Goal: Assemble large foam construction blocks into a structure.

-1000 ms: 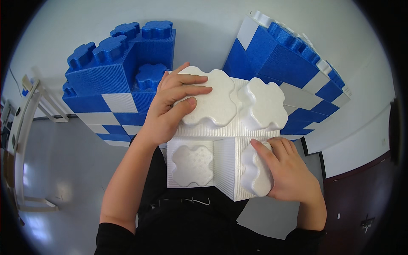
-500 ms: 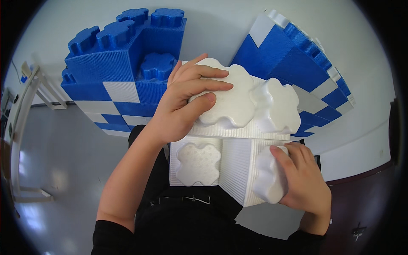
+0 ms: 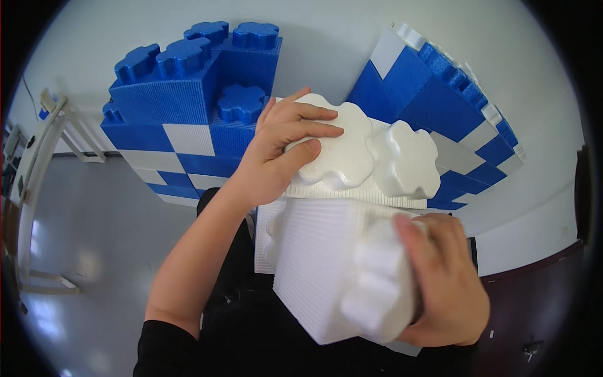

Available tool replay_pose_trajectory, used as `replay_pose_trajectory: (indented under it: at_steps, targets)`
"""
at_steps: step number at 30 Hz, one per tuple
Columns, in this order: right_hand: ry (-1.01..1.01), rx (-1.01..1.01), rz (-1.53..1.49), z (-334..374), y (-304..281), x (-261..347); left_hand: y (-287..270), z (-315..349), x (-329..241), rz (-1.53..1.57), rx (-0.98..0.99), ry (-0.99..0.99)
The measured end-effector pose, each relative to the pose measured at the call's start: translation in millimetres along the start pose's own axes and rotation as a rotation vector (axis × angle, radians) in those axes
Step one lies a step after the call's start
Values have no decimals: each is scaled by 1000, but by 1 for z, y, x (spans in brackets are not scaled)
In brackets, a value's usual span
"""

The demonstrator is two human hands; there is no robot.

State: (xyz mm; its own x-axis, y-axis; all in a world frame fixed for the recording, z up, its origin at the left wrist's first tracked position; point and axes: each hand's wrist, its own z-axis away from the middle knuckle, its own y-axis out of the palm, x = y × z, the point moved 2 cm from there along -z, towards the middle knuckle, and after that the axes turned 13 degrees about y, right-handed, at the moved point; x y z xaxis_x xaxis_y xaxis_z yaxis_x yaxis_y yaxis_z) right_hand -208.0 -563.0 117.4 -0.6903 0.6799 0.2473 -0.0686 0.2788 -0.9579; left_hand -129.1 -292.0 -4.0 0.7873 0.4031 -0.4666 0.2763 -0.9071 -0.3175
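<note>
My left hand point(image 3: 276, 154) lies over a flower-shaped stud on top of a large white foam block point(image 3: 370, 163), fingers curled on it. My right hand point(image 3: 440, 283) grips the studded side of a second white ribbed block point(image 3: 320, 270), which is tilted and sits just below the upper one, close to my body. Both blocks are oversized building bricks with lobed studs.
Two walls of big blue and white bricks stand behind: a blue stack point(image 3: 195, 119) at the left and a slanted one point(image 3: 440, 94) at the right. A pale grey floor point(image 3: 81, 251) lies to the left, with a white metal frame point(image 3: 31, 188) at its edge.
The lower white block has been pulled toward me and tilted, now larger in view. My right hand moved down with it. My left hand stays on the top block's stud.
</note>
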Motion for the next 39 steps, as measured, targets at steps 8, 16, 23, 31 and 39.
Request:
replay_pose_trajectory:
  at_steps: [8, 16, 23, 31, 39]
  targets:
    - [-198, 144, 85, -32, 39, 21, 1, -4, -1, 28, 8, -7]
    - [-239, 123, -10, -42, 54, 19, -10, -5, 9, 74, 62, 52]
    - [-250, 138, 15, -54, 70, 25, -24, -12, 10, 178, 112, 78]
    - [-248, 140, 101, -54, 85, 23, -18, -8, 4, 168, 58, 39]
    - [-250, 120, 53, -51, 89, 17, -8, -3, 4, 95, 17, 44]
